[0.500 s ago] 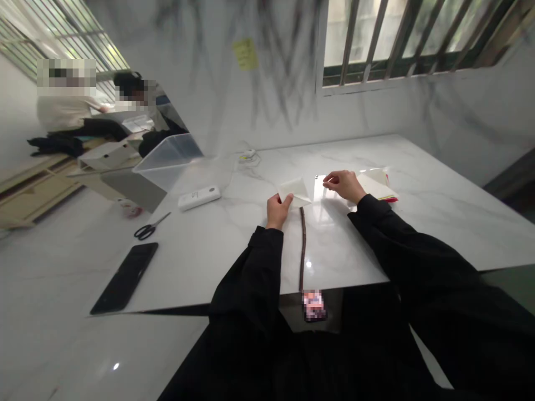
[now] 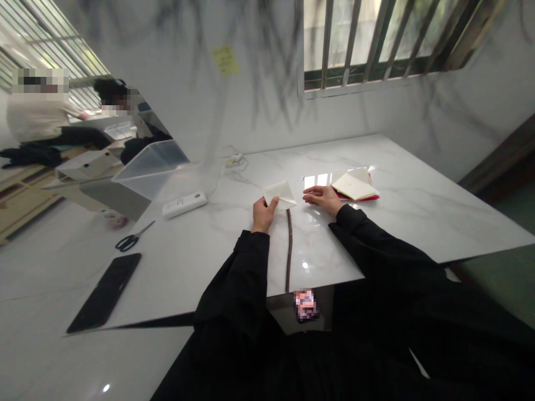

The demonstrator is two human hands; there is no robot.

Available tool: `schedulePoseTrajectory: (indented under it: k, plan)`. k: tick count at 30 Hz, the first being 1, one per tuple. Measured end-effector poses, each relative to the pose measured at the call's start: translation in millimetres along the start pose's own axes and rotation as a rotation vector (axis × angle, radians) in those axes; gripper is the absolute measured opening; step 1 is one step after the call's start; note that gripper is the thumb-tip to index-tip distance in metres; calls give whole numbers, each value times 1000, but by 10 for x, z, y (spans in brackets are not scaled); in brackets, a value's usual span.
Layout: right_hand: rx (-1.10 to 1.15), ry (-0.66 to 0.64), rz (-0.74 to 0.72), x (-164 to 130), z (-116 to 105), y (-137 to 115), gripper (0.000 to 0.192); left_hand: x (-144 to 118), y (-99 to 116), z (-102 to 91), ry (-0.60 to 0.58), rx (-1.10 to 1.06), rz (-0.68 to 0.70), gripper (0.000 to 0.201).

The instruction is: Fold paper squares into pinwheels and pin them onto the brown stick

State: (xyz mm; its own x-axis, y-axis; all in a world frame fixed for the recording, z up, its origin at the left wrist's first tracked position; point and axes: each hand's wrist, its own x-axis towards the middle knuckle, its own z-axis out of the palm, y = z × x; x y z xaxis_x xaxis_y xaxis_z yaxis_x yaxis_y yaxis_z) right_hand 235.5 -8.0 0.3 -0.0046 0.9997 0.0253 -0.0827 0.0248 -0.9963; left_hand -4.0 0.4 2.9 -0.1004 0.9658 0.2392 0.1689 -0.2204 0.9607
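Left hand (image 2: 263, 215): grasping a small cream paper (image 2: 278, 192) at its near-left edge, thumb on top, fingers mostly hidden beneath. This edge grip presumably steadies the paper and leaves its right corner, where a crease shows, accessible to the other hand. Right hand (image 2: 324, 199): fingers loosely curved, no object visible in it; it rests low over the tabletop (image 2: 234, 250), apart from the paper.

Position: the paper lies just beyond and to the right of the left hand's knuckles, and left of the right hand's fingertips. A thin brown stick (image 2: 289, 250) runs from the near edge towards the paper; whether its far end touches the paper cannot be told from this angle. Its placing between the forearms probably keeps it within reach of both hands. A paper stack (image 2: 357, 186) sits far right, just beyond the right hand. Scissors (image 2: 129, 241) lie well left.
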Motion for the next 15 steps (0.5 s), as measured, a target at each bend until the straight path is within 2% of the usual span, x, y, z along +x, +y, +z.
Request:
schedulePoseTrajectory:
  k: [7, 15]
  plan:
    - [116, -16, -2, -4, 5, -7, 43, -7, 25, -7, -8, 15, 9, 48]
    - [-26, -112, -75, -31, 102, -17, 49, -7, 10, -2, -22, -14, 11, 50]
